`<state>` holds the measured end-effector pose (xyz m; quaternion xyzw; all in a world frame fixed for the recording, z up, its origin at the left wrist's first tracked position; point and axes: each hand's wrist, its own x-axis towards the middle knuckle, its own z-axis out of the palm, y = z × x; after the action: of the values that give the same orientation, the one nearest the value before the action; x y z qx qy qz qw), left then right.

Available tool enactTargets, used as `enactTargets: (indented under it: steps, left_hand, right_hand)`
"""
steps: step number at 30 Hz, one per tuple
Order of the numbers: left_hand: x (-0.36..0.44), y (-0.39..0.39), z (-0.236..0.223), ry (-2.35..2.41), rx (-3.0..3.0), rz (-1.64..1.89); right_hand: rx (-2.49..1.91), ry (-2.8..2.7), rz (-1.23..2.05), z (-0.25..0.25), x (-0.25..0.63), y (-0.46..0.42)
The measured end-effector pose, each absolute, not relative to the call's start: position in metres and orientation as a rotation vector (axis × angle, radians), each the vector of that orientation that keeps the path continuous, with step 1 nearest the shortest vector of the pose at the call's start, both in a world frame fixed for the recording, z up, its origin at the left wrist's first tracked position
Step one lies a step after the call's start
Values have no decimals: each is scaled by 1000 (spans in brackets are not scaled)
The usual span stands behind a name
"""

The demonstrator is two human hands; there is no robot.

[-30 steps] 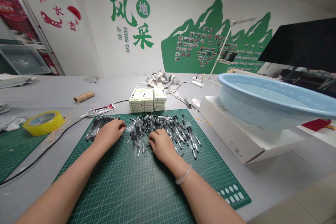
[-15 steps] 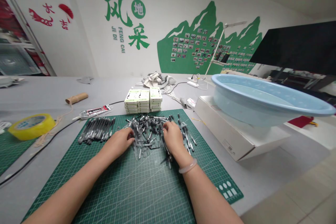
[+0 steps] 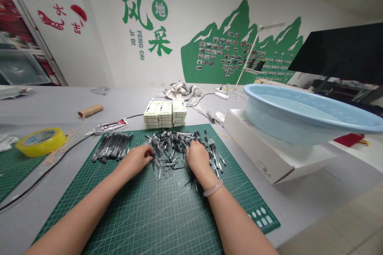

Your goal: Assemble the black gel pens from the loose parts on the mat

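Observation:
Loose black-and-clear pens (image 3: pixel 172 155) lie in a jumbled heap at the far part of the green cutting mat (image 3: pixel 140 207). My left hand (image 3: pixel 139 157) is at the heap's left edge, thumb and fingers curled together; whatever they hold is hidden. At the right side of the heap, my right hand (image 3: pixel 198 157) is closed over some pens, whose ends show below the palm. Its fingertips are mostly out of sight. To the left, a row of pens (image 3: pixel 112 146) lies side by side. Stacked small white-and-green boxes (image 3: pixel 164 114) stand just behind the heap.
A blue basin (image 3: pixel 278 117) rests on a white carton (image 3: pixel 254 147) at right. Yellow tape (image 3: pixel 42 142), a black cable (image 3: pixel 50 171), a glue tube packet (image 3: pixel 110 126) and a bamboo piece (image 3: pixel 90 110) lie at left. Crumpled gloves (image 3: pixel 182 90) lie behind the boxes.
My left hand has moved from the pen row right to the heap. My right hand has shifted right and closed over pens there. The view has turned slightly.

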<state>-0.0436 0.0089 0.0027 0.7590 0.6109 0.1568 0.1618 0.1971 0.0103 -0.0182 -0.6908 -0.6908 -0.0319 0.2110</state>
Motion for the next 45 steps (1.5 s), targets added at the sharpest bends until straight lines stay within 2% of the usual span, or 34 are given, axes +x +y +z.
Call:
enactTargets:
  steps: [8, 13, 20, 24, 28, 32, 36, 40, 45]
  left_hand:
    - [-50, 12, 3, 1732, 2242, 463]
    - [-41, 10, 8, 1751, 2393, 511]
    - [-22, 7, 9, 1734, 2626, 310]
    - [-24, 9, 7, 1592, 2834, 252]
    - [-33, 13, 5, 1389, 2957, 391]
    - [-40, 15, 16, 1375, 2607, 916]
    - [-35, 13, 40, 1166, 1734, 1489]
    - [-25, 7, 59, 899, 1190, 1605]
    - [-21, 2, 64, 850, 1084, 1578]
  right_hand:
    - [-1833, -1793, -22, -10, 200, 7]
    - [-1562, -1752, 220, -7, 193, 3]
    - [-1438, -1696, 363, -12, 189, 4]
    - [-1412, -1653, 379, -12, 190, 5]
    - [-1330, -1569, 509, -12, 189, 7]
    - [-1152, -1444, 798, -12, 186, 9]
    - [-957, -1374, 1016, -11, 180, 8]
    - [-807, -1310, 1202, -11, 173, 5]
    - [-750, -1319, 1278, -11, 169, 2]
